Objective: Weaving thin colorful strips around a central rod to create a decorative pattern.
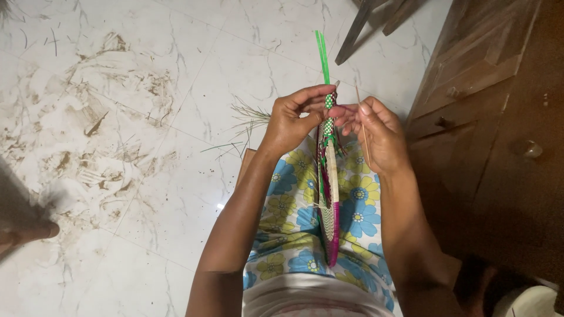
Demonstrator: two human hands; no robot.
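A woven hand fan (329, 199) seen edge-on, pink, green and white, rests on my lap over flowered cloth (294, 217). Its handle (330, 111) is wrapped in a green and white checked weave. My left hand (294, 117) pinches the handle near its top. My right hand (379, 132) meets it from the right, fingers on the wrap, with a thin tan stick (362, 126) lying across its fingers. Green plastic strips (322, 56) stick up past the handle's end.
White marble floor (147, 117) with brown smears lies to the left. Loose thin fibres (249, 120) are scattered on it near my left hand. A dark wooden cabinet (487, 105) with drawers stands at the right. Wooden furniture legs (358, 26) show at the top.
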